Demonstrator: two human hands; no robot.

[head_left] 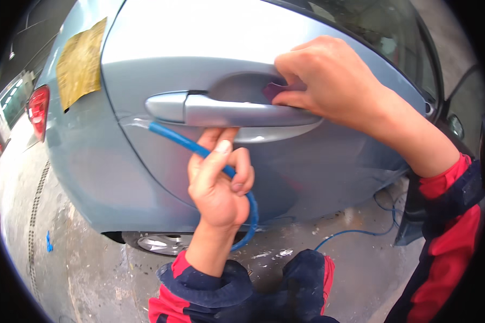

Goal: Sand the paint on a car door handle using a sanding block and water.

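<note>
The silver-blue door handle (pixel 237 113) of a car crosses the middle of the view. Between thumb and fingers, my right hand (pixel 337 81) pinches a folded maroon sheet that looks like sandpaper (pixel 272 91), above the handle at its recess (pixel 231 86). My left hand (pixel 218 196) is closed around a blue hose (pixel 180 140), two fingertips reaching up to the handle's underside. The hose end points left, just below the handle's left end, and clear water seems to come from it. Behind my left wrist the hose curves downward.
Yellowish masking paper (pixel 82 64) sticks to the rear panel beside the door seam. Left of it is a red tail light (pixel 38 112). A wheel (pixel 159 242) shows below the body. More blue hose (pixel 355 232) lies on the stained concrete floor (pixel 91 274).
</note>
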